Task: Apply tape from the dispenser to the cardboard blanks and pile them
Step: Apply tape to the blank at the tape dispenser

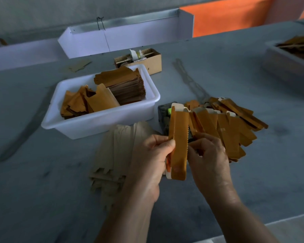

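Head view
Blank in hand: the cardboard blank (178, 142) is standing almost upright in the air above the near-middle of the counter (253, 172), a long narrow strip with a pale end flap at top and bottom.
Left hand: the left hand (153, 155) is pinching the blank's left long edge, thumb in front and fingers curled behind.
Right hand: the right hand (209, 155) is closing its fingertips at the blank's serrated right edge; whether it is gripping tape or only the card, I cannot tell.
Handling: the blank is looking light, thin and easily creased, so holding it by the long edges near the middle seems safest; the tape is likely clinging to skin.
Tape dispenser: the dark dispenser (163, 116) is sitting just behind the held blank, mostly hidden.
Finished pile: the taped blanks (235, 123) are fanning out loosely on the counter to the right, touching one another.
Untaped stock: a pale stack (116, 151) is lying under the left wrist; more blanks are filling the white tub (102, 120).
Room: open counter is lying to the near right, well apart from the near edge; the pile's spread is looking prone to sliding.
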Tool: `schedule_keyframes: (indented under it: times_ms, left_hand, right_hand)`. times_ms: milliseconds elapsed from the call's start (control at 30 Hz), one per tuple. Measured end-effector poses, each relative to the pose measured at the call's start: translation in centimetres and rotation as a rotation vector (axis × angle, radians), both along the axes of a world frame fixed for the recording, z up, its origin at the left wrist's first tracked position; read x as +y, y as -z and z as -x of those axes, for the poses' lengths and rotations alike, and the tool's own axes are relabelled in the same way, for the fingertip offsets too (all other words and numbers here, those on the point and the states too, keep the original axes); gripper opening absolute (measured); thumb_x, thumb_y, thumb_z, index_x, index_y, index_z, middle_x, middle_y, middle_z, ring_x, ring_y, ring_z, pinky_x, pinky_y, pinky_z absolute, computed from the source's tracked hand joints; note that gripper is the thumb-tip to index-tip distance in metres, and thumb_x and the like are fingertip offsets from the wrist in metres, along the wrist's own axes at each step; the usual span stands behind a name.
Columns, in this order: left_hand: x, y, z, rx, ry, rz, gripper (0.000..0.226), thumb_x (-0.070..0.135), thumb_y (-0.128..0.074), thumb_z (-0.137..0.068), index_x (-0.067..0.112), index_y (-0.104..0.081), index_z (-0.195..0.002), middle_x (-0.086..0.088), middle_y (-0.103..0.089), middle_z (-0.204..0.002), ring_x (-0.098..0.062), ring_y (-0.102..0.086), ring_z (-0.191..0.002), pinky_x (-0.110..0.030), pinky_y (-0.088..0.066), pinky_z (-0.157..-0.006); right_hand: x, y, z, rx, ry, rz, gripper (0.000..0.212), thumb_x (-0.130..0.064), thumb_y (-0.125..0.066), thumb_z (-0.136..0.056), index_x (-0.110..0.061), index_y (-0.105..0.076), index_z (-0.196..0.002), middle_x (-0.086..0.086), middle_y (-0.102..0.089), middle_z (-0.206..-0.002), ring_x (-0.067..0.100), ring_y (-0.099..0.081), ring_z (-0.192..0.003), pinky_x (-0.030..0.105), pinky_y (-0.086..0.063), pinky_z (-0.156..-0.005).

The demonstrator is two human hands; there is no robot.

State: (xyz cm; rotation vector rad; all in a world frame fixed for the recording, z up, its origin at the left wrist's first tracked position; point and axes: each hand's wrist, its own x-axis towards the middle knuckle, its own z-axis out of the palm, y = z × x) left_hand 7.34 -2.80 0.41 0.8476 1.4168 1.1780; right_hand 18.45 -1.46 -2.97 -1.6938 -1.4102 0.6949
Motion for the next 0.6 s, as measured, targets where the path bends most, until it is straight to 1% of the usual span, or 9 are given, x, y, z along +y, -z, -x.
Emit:
schedule_keyframes:
  times_ms: [100, 167, 233, 300, 367, 433, 500, 567, 600]
  left_hand:
    - [0.6, 0.4, -0.4, 0.072, 0.059, 0.024, 0.011, 0.018, -0.064, -0.088, 0.021, -0.059, -0.078, 0.015, -0.055, -0.051, 0.004, -0.048, -0.037, -0.01, -0.035, -0.04]
    - [0.7, 0.5, -0.4, 0.127, 0.092, 0.023, 0.012, 0.02, -0.064, -0.089, 0.023, -0.06, -0.078, 0.016, -0.055, -0.051, 0.003, -0.049, -0.038, -0.011, -0.035, -0.043]
    - [0.9, 0.5, -0.3, 0.17, 0.104, 0.019, 0.012, 0.021, -0.064, -0.089, 0.024, -0.06, -0.077, 0.013, -0.061, -0.061, 0.0, -0.057, -0.05, -0.017, -0.042, -0.051]
    - [1.0, 0.4, -0.3, 0.187, 0.102, 0.027, 0.011, 0.022, -0.063, -0.089, 0.025, -0.061, -0.079, 0.003, -0.067, -0.077, -0.013, -0.066, -0.072, -0.029, -0.051, -0.062]
    - [1.0, 0.1, -0.3, 0.192, 0.108, 0.033, 0.01, 0.023, -0.064, -0.089, 0.025, -0.063, -0.08, 0.0, -0.07, -0.082, -0.019, -0.068, -0.079, -0.034, -0.053, -0.066]
    - [1.1, 0.0, -0.1, 0.18, 0.107, 0.042, 0.009, 0.024, -0.067, -0.086, 0.024, -0.065, -0.077, 0.003, -0.071, -0.076, -0.016, -0.068, -0.075, -0.032, -0.051, -0.063]
    - [1.2, 0.0, 0.0, 0.155, 0.098, 0.055, 0.008, 0.022, -0.069, -0.085, 0.021, -0.067, -0.077, 0.003, -0.071, -0.071, -0.016, -0.068, -0.071, -0.03, -0.049, -0.062]
    - [1.3, 0.0, -0.1, 0.138, 0.094, 0.059, 0.008, 0.018, -0.069, -0.085, 0.018, -0.068, -0.077, 0.002, -0.07, -0.069, -0.015, -0.067, -0.068, -0.028, -0.049, -0.061]
    - [1.2, 0.0, -0.1, 0.128, 0.093, 0.056, 0.009, 0.016, -0.068, -0.085, 0.017, -0.068, -0.076, 0.002, -0.069, -0.066, -0.013, -0.065, -0.063, -0.026, -0.049, -0.058]
  right_hand:
    - [0.0, 0.4, 0.1, 0.012, 0.022, 0.004, 0.012, -0.023, -0.064, -0.087, -0.023, -0.059, -0.076, 0.0, -0.051, -0.127, 0.024, -0.046, -0.119, 0.041, -0.045, -0.096]
    - [-0.2, 0.5, 0.2, -0.002, 0.02, -0.01, 0.008, -0.024, -0.064, -0.087, -0.016, -0.065, -0.085, 0.001, -0.051, -0.128, 0.025, -0.047, -0.119, 0.042, -0.046, -0.096]
    - [-0.1, 0.4, 0.0, -0.057, 0.008, -0.043, 0.012, -0.023, -0.064, -0.087, -0.012, -0.067, -0.087, 0.002, -0.052, -0.126, 0.023, -0.045, -0.118, 0.041, -0.044, -0.096]
    - [-0.1, 0.2, -0.1, -0.189, -0.016, -0.071, 0.015, -0.022, -0.063, -0.088, -0.008, -0.068, -0.084, 0.003, -0.053, -0.122, 0.022, -0.042, -0.114, 0.041, -0.042, -0.096]
    - [-0.3, -0.2, -0.3, -0.254, -0.025, -0.115, 0.014, -0.019, -0.061, -0.089, -0.007, -0.067, -0.083, 0.003, -0.053, -0.116, 0.018, -0.042, -0.106, 0.033, -0.043, -0.088]
    - [-0.5, -1.0, -0.9, -0.228, -0.014, -0.19, 0.01, -0.016, -0.059, -0.09, -0.011, -0.063, -0.083, 0.0, -0.052, -0.106, 0.013, -0.045, -0.094, 0.021, -0.041, -0.073]
    - [-0.5, -1.8, -1.8, -0.133, -0.042, -0.204, 0.009, -0.018, -0.058, -0.09, -0.015, -0.059, -0.082, -0.005, -0.054, -0.094, 0.009, -0.052, -0.079, 0.015, -0.04, -0.063]
    - [-0.3, -2.7, -2.6, 0.164, -0.135, -0.097, 0.007, -0.021, -0.059, -0.088, -0.018, -0.061, -0.081, -0.004, -0.062, -0.077, 0.009, -0.06, -0.07, 0.016, -0.045, -0.057]
    - [-0.3, -3.2, -2.7, 0.313, -0.203, -0.023, 0.007, -0.019, -0.06, -0.087, -0.021, -0.063, -0.081, -0.003, -0.065, -0.074, 0.007, -0.062, -0.068, 0.016, -0.047, -0.056]
